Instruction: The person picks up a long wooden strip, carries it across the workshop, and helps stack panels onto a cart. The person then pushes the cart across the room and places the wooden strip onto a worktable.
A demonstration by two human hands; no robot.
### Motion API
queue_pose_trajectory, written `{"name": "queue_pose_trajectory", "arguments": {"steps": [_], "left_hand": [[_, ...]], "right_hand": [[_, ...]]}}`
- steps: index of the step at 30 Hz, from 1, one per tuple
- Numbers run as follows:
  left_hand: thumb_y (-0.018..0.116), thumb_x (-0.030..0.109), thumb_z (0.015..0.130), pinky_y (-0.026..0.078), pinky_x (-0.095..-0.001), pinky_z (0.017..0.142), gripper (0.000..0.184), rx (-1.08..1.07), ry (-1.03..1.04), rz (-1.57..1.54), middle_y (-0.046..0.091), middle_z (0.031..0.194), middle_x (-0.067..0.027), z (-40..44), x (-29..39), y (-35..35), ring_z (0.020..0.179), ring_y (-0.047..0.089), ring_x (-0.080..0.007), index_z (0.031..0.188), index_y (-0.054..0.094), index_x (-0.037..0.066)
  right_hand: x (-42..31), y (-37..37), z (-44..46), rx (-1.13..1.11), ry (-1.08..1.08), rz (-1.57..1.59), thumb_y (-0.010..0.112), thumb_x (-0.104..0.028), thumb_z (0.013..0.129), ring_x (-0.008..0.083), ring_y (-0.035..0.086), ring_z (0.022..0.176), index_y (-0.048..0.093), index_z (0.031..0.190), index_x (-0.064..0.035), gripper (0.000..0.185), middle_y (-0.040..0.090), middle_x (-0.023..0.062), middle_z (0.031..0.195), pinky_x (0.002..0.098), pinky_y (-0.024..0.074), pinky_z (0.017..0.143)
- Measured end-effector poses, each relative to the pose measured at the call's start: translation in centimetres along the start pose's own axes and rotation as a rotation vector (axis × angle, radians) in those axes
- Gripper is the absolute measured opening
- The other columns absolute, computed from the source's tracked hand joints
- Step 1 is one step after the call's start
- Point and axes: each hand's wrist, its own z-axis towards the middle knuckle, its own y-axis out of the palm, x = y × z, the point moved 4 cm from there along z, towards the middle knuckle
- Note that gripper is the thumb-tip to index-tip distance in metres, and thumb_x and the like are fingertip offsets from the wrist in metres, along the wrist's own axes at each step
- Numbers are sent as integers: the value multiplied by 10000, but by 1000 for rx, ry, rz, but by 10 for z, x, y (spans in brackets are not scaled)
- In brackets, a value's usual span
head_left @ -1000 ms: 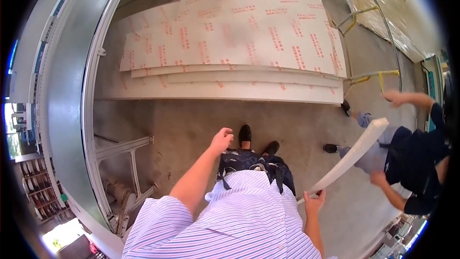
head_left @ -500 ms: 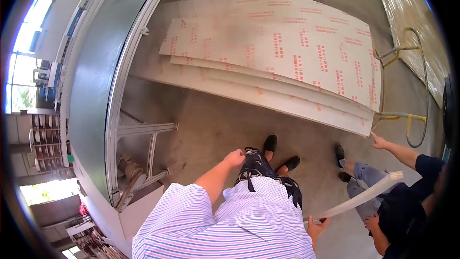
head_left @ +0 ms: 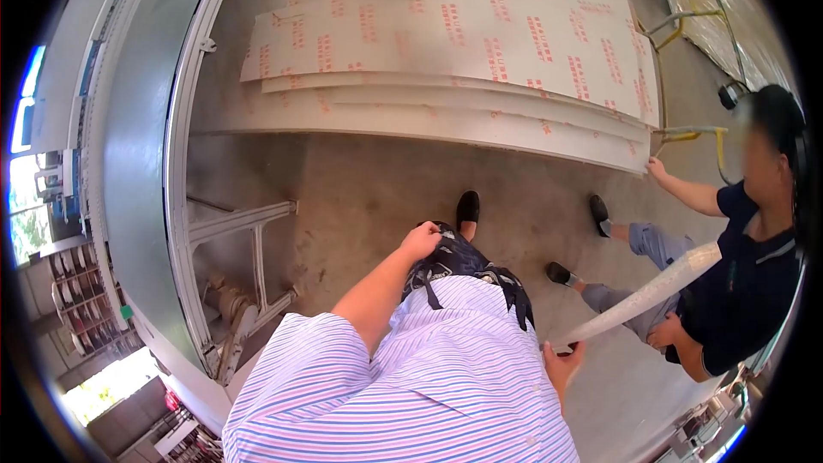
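Note:
My left hand (head_left: 421, 242) is closed in a loose fist beside the dark patterned shorts (head_left: 454, 259); nothing shows in it. On the other side, my right hand (head_left: 562, 363) grips the near end of a long pale strip (head_left: 639, 300). It slants up to the right, and its far end lies in front of a co-worker's dark shirt (head_left: 741, 291). Whether it touches the shirt I cannot tell. Large pale sheets with red print (head_left: 411, 43) lie in an uneven stack ahead. The co-worker's hand (head_left: 657, 168) touches the stack's near right corner.
A metal-framed machine with a long grey-green surface (head_left: 137, 163) runs along the left, its legs (head_left: 249, 227) on the floor. A cart handle with yellow parts (head_left: 686, 133) stands at the stack's right end. Behind it are plastic-wrapped goods (head_left: 729, 26).
My view has turned, so the stack appears higher and more level. The strip's far end has risen in view. More of the co-worker shows. My left hand is now closer against the shorts.

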Motion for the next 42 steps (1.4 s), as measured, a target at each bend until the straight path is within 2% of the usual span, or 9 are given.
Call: {"name": "queue_pose_trajectory", "arguments": {"steps": [6,11,13,16,21,28,32,36,42], "left_hand": [[560,252,785,471,-372,851,333,-9,-54,102,645,1020,-169,-10,-59,-10,975,613,-303,1047,606,50],[555,245,786,476,-368,846,326,-31,-28,173,653,997,-161,-41,-43,-18,963,619,-294,1049,612,60],[561,267,794,474,-382,856,330,11,73,281,649,1008,-158,-62,-31,-14,969,616,-302,1053,615,71],[538,267,812,469,-388,858,320,37,190,245,637,1030,-175,-106,-3,-18,995,597,-330,1047,595,58],[539,260,807,464,-381,864,327,73,109,154,637,1036,-172,-157,-22,-35,993,595,-330,1061,582,57],[551,273,797,468,-378,853,335,152,-165,148,640,1041,-156,-208,-154,-67,996,598,-310,1054,596,63],[559,271,789,467,-374,853,336,136,-276,121,641,1037,-158,-234,-182,-82,997,597,-311,1052,598,65],[554,266,800,466,-378,854,332,128,-177,12,641,1032,-161,-233,-214,-81,992,598,-315,1052,593,53],[551,237,813,464,-381,855,316,135,-22,-44,641,1014,-175,-234,-200,-105,983,597,-328,1056,585,39]], "right_hand": [[8,-4,-32,100,9,-98,825,-143,562,221,538,839,509,1058,7,607,531,109,980,314,461,632],[2,-25,-59,206,-48,-75,823,-144,554,228,511,793,513,1043,4,597,517,110,952,330,442,654],[15,-29,-70,186,-53,-50,820,-137,552,231,502,783,511,1042,3,597,513,112,948,335,434,657],[11,-26,-79,172,-196,-77,797,-106,569,216,509,809,492,1052,-22,577,500,92,945,318,433,661],[-20,-19,-99,19,-292,-77,797,-87,544,232,483,788,481,1026,-29,580,471,97,930,337,419,660],[-43,12,-123,-83,-342,-100,795,-83,541,230,470,781,476,1006,-26,567,466,90,898,343,406,654],[-46,24,-127,-74,-321,-61,796,-91,562,220,470,796,472,1030,-19,573,474,90,917,331,407,674],[-41,36,-139,-43,-326,-37,786,-76,601,213,467,803,469,1070,-11,570,482,92,936,323,408,692],[-49,49,-167,-15,-295,-69,775,-62,628,216,475,829,464,1108,-5,575,494,98,976,327,416,713]]}}
